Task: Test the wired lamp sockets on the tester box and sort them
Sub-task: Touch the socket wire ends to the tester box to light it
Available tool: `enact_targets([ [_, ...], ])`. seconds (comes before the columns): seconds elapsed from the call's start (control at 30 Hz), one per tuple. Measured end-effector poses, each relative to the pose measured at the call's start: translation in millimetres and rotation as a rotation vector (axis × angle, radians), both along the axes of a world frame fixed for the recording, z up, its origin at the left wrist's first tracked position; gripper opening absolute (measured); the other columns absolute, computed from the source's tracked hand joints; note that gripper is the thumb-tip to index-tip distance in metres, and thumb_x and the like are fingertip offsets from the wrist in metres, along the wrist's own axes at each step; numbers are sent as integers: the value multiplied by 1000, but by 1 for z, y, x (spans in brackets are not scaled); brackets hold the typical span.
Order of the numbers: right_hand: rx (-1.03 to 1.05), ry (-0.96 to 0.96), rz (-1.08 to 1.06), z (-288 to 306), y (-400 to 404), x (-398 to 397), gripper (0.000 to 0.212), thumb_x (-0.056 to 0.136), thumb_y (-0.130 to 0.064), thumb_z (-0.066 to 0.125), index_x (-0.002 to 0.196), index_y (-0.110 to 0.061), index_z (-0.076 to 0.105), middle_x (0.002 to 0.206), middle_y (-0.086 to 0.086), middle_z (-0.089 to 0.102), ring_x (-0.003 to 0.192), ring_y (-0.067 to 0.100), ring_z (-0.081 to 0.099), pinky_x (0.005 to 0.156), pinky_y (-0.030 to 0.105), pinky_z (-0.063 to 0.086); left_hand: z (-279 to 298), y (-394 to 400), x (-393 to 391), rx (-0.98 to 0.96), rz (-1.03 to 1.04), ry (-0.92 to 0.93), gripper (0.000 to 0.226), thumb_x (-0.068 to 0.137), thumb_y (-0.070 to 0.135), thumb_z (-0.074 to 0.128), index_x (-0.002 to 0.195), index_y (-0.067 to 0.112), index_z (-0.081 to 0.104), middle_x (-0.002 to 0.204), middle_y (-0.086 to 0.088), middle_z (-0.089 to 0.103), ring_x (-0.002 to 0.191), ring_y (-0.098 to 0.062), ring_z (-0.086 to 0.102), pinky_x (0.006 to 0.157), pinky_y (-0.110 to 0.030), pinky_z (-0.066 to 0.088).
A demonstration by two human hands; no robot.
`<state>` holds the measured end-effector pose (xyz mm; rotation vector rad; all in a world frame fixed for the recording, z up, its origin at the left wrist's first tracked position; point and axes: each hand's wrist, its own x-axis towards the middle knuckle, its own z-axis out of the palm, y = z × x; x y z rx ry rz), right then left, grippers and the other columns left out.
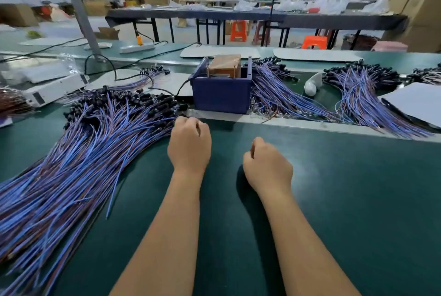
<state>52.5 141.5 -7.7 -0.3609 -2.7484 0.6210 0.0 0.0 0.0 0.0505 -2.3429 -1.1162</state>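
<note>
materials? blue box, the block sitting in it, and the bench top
Blue box: looks like matte moulded plastic, with flat uniform walls and no shine. Block in it: brown, glossy wrinkled skin, probably cardboard or wood wrapped in tape or film. Bench top: dark green mat, soft sheen, likely rubber or PVC.

left hand (189, 145) curled beside socket pile (95, 133) | right hand (267, 166) curled, empty | tester box (222, 95) beyond

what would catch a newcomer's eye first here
The big fan of blue wires with black sockets, spread over the green table at left. Then the blue tester box at centre back, more wire bundles to its right, and two curled hands, left and right, in front.
</note>
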Motion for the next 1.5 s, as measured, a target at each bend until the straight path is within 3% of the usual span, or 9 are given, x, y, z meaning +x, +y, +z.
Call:
enact_targets([
  [0.1, 9, -12, -33, 2, 1, -3, 8, 93, -23, 40, 93, -17, 45, 84, 0, 54, 72, 27, 49, 55, 30, 26, -1, -10, -9, -267, 142, -231, 32, 94, 26, 50, 124, 15, 51, 152, -16, 23, 119, -37, 37, 87, -41, 38],
  [0.2, 20, -40, -48, 3, -2, -3, 7, 92, -22, 40, 95, -16, 43, 87, 1, 54, 73, 27, 49, 56, 30, 27, 0, -7, -12, -506, 91, -468, 46, 98, 37, 39, 142, 23, 37, 164, -13, -3, 131, -39, 27, 101, -45, 31],
  [0.5, -104, 13, 62, 2, 6, 6, 17, 94, -32, 42, 91, -27, 57, 81, -9, 58, 74, 18, 50, 55, 28, 29, -1, -17, -4, -294, 59, -243, 23, 93, 14, 49, 108, 10, 65, 140, -8, 42, 112, -34, 42, 86, -40, 43],
  [0.67, -189, 10, 33, 0, 7, 6, 17, 93, -31, 44, 87, -26, 60, 76, -13, 60, 72, 13, 52, 55, 23, 31, 4, -30, -4, -307, 189, -251, 50, 88, 9, 50, 137, 16, 44, 151, -13, 22, 121, -36, 30, 89, -41, 37],
  [0.73, -261, 21, 7, 2, 8, 6, 18, 92, -30, 45, 85, -24, 60, 76, -11, 62, 74, 12, 54, 56, 22, 33, 2, -37, -6, -355, 171, -329, 56, 92, 10, 46, 147, 17, 36, 153, -10, 28, 122, -36, 34, 91, -42, 39],
  [1.07, -312, 21, 18, 4, 6, 10, 19, 93, -29, 45, 85, -22, 61, 74, -7, 63, 76, 14, 57, 59, 25, 38, -5, -40, -8, -245, 176, -244, 32, 99, 14, 52, 130, 11, 58, 124, -16, 47, 103, -31, 48, 77, -33, 35],
  [1.23, -436, 148, 46, 6, 5, 10, 19, 93, -24, 48, 81, -20, 62, 66, -4, 60, 68, 17, 56, 57, 30, 41, 9, -26, -2, 79, -2, 231, 15, 98, 7, 56, 106, 6, 69, 115, -7, 57, 93, -16, 59, 81, -23, 48],
  [1.3, -640, 204, 89, 8, 5, 8, 20, 94, -21, 50, 80, -21, 65, 60, -3, 59, 58, 13, 53, 56, 29, 41, 16, -9, 5, 301, -108, 320, 12, 96, 10, 60, 96, 11, 71, 112, -3, 62, 93, -3, 60, 83, -16, 49],
  [1.5, -1687, 86, 190, 22, 7, -5, 44, 105, -44, 28, 120, -13, 55, 83, 8, 69, 68, 18, 64, 67, 29, 54, 21, 54, 36, 1199, -720, -83, 34, 86, 26, 51, 61, 15, 71, 84, -1, 70, 70, -13, 60, 71, -27, 49],
])
